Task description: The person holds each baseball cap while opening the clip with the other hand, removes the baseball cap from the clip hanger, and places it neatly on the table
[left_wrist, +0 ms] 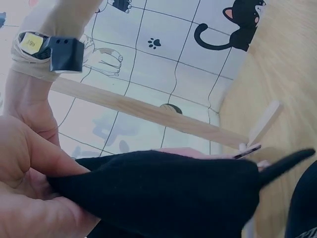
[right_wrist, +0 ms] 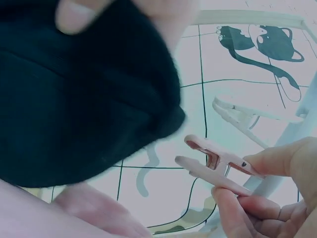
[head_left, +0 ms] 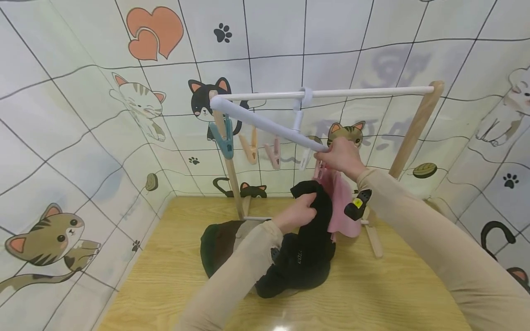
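Observation:
My left hand point(head_left: 296, 214) pinches the edge of a black cloth cap point(head_left: 320, 211) between thumb and fingers; the left wrist view shows the dark fabric point(left_wrist: 163, 193) close up. My right hand point(head_left: 341, 158) is at the right end of a pale clip hanger point(head_left: 269, 124). In the right wrist view its thumb and fingers squeeze the handles of a pink clothespin point(right_wrist: 218, 166), whose jaws stand spread with nothing between them. The cap point(right_wrist: 89, 99) hangs just beside the jaws, apart from them. A pink cloth item point(head_left: 343, 202) hangs behind the cap.
The hanger hooks over a white rail point(head_left: 364, 92) on wooden posts point(head_left: 416, 131). Teal point(head_left: 225, 138), yellow point(head_left: 250, 146), pink point(head_left: 274, 154) and white point(head_left: 305, 158) clips hang from it. More dark and green-brown caps point(head_left: 219, 243) lie piled on the wooden table point(head_left: 165, 266).

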